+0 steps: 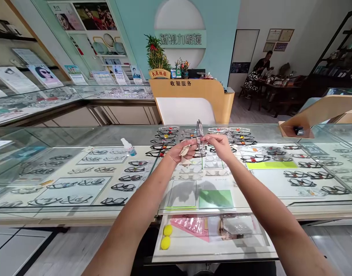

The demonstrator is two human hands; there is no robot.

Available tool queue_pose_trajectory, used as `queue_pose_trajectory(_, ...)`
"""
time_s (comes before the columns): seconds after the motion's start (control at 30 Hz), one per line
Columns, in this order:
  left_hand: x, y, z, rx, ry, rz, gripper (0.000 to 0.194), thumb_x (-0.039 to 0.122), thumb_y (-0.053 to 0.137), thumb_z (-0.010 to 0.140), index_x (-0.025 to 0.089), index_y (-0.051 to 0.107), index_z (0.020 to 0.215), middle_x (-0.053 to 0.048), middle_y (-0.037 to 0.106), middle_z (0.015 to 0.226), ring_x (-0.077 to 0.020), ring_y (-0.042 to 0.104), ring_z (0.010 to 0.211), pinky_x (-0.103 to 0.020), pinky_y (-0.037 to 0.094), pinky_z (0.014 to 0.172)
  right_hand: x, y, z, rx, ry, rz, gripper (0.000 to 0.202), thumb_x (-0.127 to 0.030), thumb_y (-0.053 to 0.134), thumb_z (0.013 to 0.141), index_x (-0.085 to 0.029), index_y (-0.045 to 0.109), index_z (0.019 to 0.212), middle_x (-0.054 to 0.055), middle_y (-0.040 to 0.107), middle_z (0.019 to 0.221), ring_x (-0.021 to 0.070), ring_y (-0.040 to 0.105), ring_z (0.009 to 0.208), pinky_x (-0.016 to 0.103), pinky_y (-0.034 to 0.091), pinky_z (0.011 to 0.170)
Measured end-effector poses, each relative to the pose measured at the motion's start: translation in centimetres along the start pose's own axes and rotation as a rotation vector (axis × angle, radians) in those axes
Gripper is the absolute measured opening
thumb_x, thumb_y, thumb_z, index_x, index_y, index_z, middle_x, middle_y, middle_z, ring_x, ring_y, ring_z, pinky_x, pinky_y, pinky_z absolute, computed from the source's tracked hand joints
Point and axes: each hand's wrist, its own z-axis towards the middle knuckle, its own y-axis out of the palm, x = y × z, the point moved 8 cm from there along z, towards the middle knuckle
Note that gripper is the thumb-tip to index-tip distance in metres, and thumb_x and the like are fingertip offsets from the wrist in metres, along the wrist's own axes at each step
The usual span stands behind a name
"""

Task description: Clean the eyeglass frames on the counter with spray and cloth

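Note:
A pair of eyeglasses [200, 129] is held up edge-on between my two hands, above the glass display counter. My left hand [177, 153] is closed on its near side, with a crumpled pale cloth [185, 150] also in the fingers. From the other side, my right hand [221, 146] pinches the eyeglasses between thumb and fingers. Fingers partly cover the frame, so which part each hand grips is hard to make out. Left of my hands, a small white and blue spray bottle [128, 147] stands on the counter.
Rows of eyeglass frames [164, 142] lie in the glass counter [141, 214] on both sides. Below is an open drawer [221, 253] with two yellow round cases [166, 242] and plastic packets. A tilted wooden-framed mirror [316, 115] stands right. A person [260, 69] is at a table far back.

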Motion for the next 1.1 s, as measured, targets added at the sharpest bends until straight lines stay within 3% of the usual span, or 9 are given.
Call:
queue_pose_trajectory(0.23, -0.5, 0.4, 0.3, 0.205, -0.046, -0.363, 0.022, 0.018, 0.063, 0.107, 0.017, 0.054, 0.087, 0.009, 0.045, 0.059, -0.0029, 0.039, 0.034, -0.008, 0.02, 0.033, -0.1, -0.1, -0.2, -0.006, -0.024, -0.11, 0.025, -0.043, 0.071, 0.091, -0.027, 0.088, 0.08, 0.004, 0.086, 0.095, 0.027, 0.078, 0.102, 0.042, 0.058, 0.101)
queue_pose_trajectory(0.57, -0.6, 1.1, 0.3, 0.204, -0.043, -0.403, 0.029, 0.018, 0.049, 0.115, 0.014, 0.059, 0.088, 0.009, 0.043, 0.056, -0.0025, 0.042, 0.033, -0.008, 0.022, 0.034, 1.0, 0.0, 0.1, 0.017, 0.051, -0.005, 0.02, -0.046, 0.082, 0.083, -0.027, 0.085, 0.078, 0.003, 0.083, 0.087, 0.025, 0.075, 0.094, 0.041, 0.058, 0.094)
queue_pose_trajectory(0.73, -0.6, 1.1, 0.3, 0.181, -0.039, -0.34, 0.018, 0.011, 0.061, 0.107, 0.014, 0.061, 0.09, 0.011, 0.04, 0.056, -0.0027, 0.04, 0.034, -0.009, 0.024, 0.034, 2.7, 0.0, 0.0, 0.028, 0.153, 0.081, 0.022, -0.045, 0.09, 0.075, -0.026, 0.081, 0.079, 0.002, 0.08, 0.085, 0.0232, 0.073, 0.093, 0.04, 0.058, 0.094)
queue_pose_trajectory(0.83, -0.5, 0.8, 0.4, 0.195, -0.021, -0.217, 0.016, 0.01, 0.075, 0.098, 0.013, 0.063, 0.089, 0.011, 0.042, 0.055, -0.0024, 0.039, 0.036, -0.01, 0.024, 0.035, 3.4, -0.2, 0.0, 0.046, 0.189, 0.122, 0.031, -0.043, 0.095, 0.068, -0.026, 0.07, 0.076, 0.001, 0.079, 0.085, 0.0223, 0.073, 0.091, 0.039, 0.058, 0.094)
queue_pose_trajectory(1.0, 0.6, 0.3, 0.5, 0.221, 0.148, 0.042, 0.047, 0.016, 0.105, 0.063, 0.016, 0.062, 0.082, 0.007, 0.055, 0.059, -0.0041, 0.041, 0.039, -0.015, 0.027, 0.034, 3.9, -0.7, 0.3, 0.069, 0.242, 0.103, 0.037, -0.04, 0.093, 0.061, -0.026, 0.062, 0.074, -0.001, 0.072, 0.077, 0.0193, 0.068, 0.082, 0.036, 0.055, 0.085)
queue_pose_trajectory(1.1, 0.9, 0.2, 0.4, 0.204, 0.183, 0.135, 0.048, 0.021, 0.107, 0.059, 0.015, 0.067, 0.086, 0.006, 0.058, 0.058, -0.0062, 0.046, 0.041, -0.017, 0.028, 0.036, 4.2, -0.3, 0.3, -0.016, 0.255, 0.021, 0.031, -0.04, 0.085, 0.067, -0.025, 0.068, 0.088, -0.002, 0.074, 0.08, 0.0183, 0.068, 0.081, 0.035, 0.054, 0.084)
